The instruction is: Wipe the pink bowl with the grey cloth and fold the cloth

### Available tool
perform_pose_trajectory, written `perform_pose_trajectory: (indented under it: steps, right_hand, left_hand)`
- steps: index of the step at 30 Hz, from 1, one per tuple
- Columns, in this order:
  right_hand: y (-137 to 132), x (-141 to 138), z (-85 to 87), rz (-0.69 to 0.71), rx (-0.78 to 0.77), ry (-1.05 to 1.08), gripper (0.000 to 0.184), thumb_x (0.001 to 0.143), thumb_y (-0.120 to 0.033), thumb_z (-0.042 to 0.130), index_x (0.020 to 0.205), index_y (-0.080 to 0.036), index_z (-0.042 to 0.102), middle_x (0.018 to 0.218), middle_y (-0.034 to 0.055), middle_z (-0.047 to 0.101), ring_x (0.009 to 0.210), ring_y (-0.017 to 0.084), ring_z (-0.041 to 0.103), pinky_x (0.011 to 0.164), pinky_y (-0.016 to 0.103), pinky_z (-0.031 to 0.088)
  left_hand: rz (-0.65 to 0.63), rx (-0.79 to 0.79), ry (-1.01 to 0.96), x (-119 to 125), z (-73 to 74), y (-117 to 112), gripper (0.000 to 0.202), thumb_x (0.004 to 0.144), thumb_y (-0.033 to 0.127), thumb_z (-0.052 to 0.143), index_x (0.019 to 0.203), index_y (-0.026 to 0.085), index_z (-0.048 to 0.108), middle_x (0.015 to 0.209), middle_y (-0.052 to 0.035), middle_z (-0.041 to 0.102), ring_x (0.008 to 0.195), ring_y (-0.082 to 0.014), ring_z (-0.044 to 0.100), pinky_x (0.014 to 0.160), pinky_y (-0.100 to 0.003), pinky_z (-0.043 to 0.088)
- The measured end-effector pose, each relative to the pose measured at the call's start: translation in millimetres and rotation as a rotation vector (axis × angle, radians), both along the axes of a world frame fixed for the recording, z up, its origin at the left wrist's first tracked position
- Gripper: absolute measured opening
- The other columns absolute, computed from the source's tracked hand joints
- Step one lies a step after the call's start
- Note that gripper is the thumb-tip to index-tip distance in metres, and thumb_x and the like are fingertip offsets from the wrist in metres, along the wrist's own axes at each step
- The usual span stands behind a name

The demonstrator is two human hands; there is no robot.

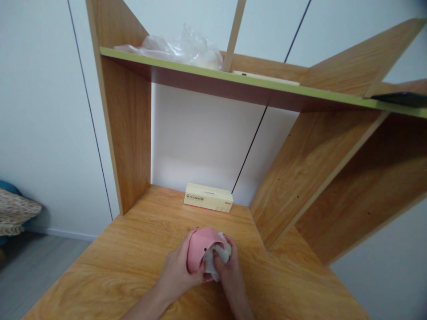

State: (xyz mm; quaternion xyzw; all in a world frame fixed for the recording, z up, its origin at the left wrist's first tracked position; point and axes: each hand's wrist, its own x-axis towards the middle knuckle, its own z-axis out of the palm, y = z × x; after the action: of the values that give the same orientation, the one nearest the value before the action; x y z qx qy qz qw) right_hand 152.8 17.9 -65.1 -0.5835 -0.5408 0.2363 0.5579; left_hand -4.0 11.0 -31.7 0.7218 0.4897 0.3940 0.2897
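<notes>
A pink, hollow, bowl-like piece [200, 245] with a small dark hole near its rim is held tilted above the wooden desk. My left hand [182, 262] is wrapped round its left side, the thumb at the lower rim. In my right hand [231, 266] is a crumpled pale grey cloth [213, 261], pressed into the opening of the pink piece. Part of the cloth and the inside of the piece are hidden by my fingers.
Behind my hands, a cream-coloured box [208, 198] with printed text sits at the back of the desk [133, 262]. Overhead runs a shelf [267, 82] bearing a clear plastic bag [187, 49] and a dark flat object [400, 98]. Wooden uprights flank the desk.
</notes>
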Motion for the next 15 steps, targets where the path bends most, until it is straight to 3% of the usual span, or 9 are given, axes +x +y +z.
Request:
perform_pose_trajectory:
  steps: [3,7,12,15]
  right_hand:
    - [-3.0,3.8,8.9,-0.025,-0.076,-0.062,0.051,0.073,-0.036,0.048,0.119,-0.017,0.038,0.107,0.0112,0.060,0.089,0.022,0.062,0.073,0.031,0.051]
    - [-11.0,8.6,18.2,-0.173,-0.185,-0.338,0.055,0.071,-0.040,0.050,0.122,-0.023,0.040,0.112,0.0086,0.059,0.087,0.026,0.063,0.069,0.035,0.051]
    - [-15.1,10.1,18.2,-0.160,-0.083,-0.482,0.058,0.074,-0.037,0.047,0.128,-0.020,0.036,0.120,0.0097,0.055,0.096,0.026,0.060,0.076,0.034,0.048]
    - [-12.8,9.0,18.3,-0.147,-0.111,-0.466,0.062,0.073,-0.037,0.049,0.131,-0.021,0.033,0.116,0.0090,0.058,0.094,0.027,0.061,0.074,0.035,0.049]
  left_hand:
    - [0.032,-0.037,0.032,0.6,1.8,-0.2,0.076,0.065,0.032,0.059,0.132,0.021,0.026,0.122,-0.0087,0.054,0.101,-0.0252,0.057,0.086,-0.035,0.045]
    - [0.029,-0.021,0.092,0.8,4.4,-1.2,0.079,0.061,0.035,0.063,0.132,0.022,0.031,0.119,-0.0092,0.056,0.099,-0.0272,0.058,0.084,-0.036,0.046]
    - [0.029,0.078,0.158,-0.6,2.9,-2.2,0.072,0.063,0.034,0.059,0.130,0.021,0.036,0.112,-0.0090,0.060,0.098,-0.0266,0.059,0.085,-0.036,0.045]
    - [0.025,0.104,0.176,-0.7,3.2,-2.6,0.072,0.063,0.034,0.058,0.131,0.021,0.036,0.114,-0.0088,0.059,0.096,-0.0261,0.059,0.084,-0.035,0.046]
